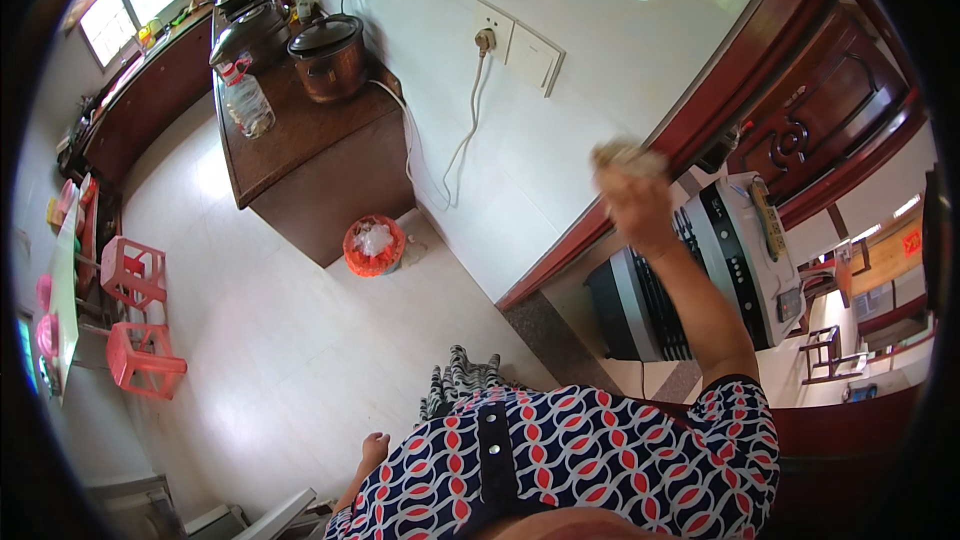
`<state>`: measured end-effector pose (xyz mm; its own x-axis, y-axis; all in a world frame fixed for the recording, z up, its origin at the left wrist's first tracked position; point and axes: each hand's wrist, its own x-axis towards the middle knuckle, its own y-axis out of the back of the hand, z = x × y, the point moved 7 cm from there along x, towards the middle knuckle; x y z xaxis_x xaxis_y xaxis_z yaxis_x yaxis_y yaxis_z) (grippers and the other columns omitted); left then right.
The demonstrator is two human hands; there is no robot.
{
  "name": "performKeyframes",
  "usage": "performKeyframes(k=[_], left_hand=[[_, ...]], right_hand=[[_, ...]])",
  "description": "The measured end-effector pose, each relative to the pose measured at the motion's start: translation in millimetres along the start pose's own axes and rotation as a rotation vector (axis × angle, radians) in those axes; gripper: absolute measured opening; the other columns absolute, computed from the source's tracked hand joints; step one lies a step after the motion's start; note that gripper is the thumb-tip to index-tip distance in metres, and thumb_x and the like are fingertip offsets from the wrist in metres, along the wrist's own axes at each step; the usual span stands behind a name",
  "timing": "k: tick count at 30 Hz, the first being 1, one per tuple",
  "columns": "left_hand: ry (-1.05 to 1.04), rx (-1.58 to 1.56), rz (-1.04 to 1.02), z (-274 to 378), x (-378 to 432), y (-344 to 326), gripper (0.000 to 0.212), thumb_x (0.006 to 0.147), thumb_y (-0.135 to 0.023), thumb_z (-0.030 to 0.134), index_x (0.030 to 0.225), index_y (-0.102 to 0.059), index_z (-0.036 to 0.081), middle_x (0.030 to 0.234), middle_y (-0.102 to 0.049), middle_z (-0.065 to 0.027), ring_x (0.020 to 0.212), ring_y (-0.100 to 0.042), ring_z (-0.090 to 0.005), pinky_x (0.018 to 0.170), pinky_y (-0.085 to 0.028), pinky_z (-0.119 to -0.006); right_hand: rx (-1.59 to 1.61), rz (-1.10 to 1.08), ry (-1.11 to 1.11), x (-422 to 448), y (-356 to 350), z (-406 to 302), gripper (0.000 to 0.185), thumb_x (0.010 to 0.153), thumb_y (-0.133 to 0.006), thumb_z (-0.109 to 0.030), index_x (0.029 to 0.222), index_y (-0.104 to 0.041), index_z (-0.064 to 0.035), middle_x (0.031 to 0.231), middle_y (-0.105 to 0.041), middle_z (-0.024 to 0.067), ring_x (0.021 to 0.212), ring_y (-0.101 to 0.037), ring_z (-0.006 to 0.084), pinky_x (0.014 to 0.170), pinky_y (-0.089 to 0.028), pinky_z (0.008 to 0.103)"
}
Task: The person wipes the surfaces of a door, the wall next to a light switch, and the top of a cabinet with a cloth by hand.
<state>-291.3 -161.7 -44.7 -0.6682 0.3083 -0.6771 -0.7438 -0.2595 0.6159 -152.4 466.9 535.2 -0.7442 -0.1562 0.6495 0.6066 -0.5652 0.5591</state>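
My right hand (636, 214) is raised on an outstretched arm, gripping a bunched beige-brown cloth (628, 159). Motion blurs both the hand and the cloth. They appear in front of the dark red wooden door frame (731, 60), beside the white tiled wall (555, 135); whether the cloth touches the frame is unclear. Low at my side hangs my left hand (375, 450), small in view, with its fingers partly hidden. Nothing can be made out in it.
An air-cooler-like appliance (739, 240) carrying a power strip (766, 221) stands past the doorway. A red-lined bin (373, 246) sits by the counter (322, 142), which bears a lidded electric pot (326, 60) and a plastic bottle (247, 101). Pink plastic stools (142, 356) are at left.
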Motion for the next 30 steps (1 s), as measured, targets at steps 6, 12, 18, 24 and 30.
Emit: performKeyframes(k=[6, 12, 18, 24, 30], left_hand=[[-0.087, 0.053, 0.048, -31, -18, -12, 0.048, 0.082, -0.057, 0.041, 0.102, -0.071, -0.001, 0.103, -0.069, -0.0249, 0.103, -0.065, -0.0375, 0.092, -0.051, -0.042], [-0.061, -0.114, 0.130, 21, -24, 12, 0.050, 0.085, -0.059, 0.041, 0.112, -0.067, -0.001, 0.108, -0.068, -0.0243, 0.105, -0.064, -0.0373, 0.092, -0.050, -0.042], [-0.007, -0.335, 0.090, 97, -33, 5, 0.050, 0.087, -0.065, 0.035, 0.120, -0.063, -0.001, 0.108, -0.069, -0.0211, 0.101, -0.067, -0.0300, 0.089, -0.051, -0.037], [0.037, -0.347, 0.079, 90, -50, -7, 0.051, 0.087, -0.064, 0.037, 0.121, -0.062, -0.001, 0.111, -0.068, -0.0229, 0.104, -0.066, -0.0315, 0.090, -0.051, -0.038], [0.211, -0.374, 0.178, 45, -115, 4, 0.047, 0.085, -0.065, 0.037, 0.112, -0.067, -0.001, 0.107, -0.069, -0.0234, 0.101, -0.067, -0.0333, 0.088, -0.052, -0.039]], right_hand=[[0.495, -0.334, 0.060, -41, -48, -76, 0.019, 0.074, -0.067, -0.012, 0.093, -0.067, -0.0118, 0.103, -0.064, 0.0054, 0.099, -0.059, 0.0244, 0.092, -0.046, 0.0418], [0.110, 0.161, -0.104, 121, 74, 33, 0.033, 0.082, -0.063, -0.009, 0.114, -0.067, -0.0151, 0.123, -0.062, 0.0063, 0.119, -0.054, 0.0284, 0.101, -0.039, 0.0450], [-0.261, -0.042, -0.077, 153, 48, 56, 0.039, 0.080, -0.060, -0.007, 0.118, -0.061, -0.0148, 0.128, -0.054, 0.0059, 0.125, -0.048, 0.0264, 0.097, -0.039, 0.0483], [-0.251, -0.373, 0.313, -37, -122, -91, 0.036, 0.084, -0.056, -0.014, 0.117, -0.061, 0.0001, 0.113, -0.061, 0.0156, 0.110, -0.055, 0.0278, 0.094, -0.043, 0.0410], [0.717, -1.101, 0.065, -184, -194, -162, 0.034, 0.077, -0.065, -0.017, 0.109, -0.068, -0.0059, 0.109, -0.068, 0.0118, 0.109, -0.060, 0.0286, 0.095, -0.045, 0.0420]])
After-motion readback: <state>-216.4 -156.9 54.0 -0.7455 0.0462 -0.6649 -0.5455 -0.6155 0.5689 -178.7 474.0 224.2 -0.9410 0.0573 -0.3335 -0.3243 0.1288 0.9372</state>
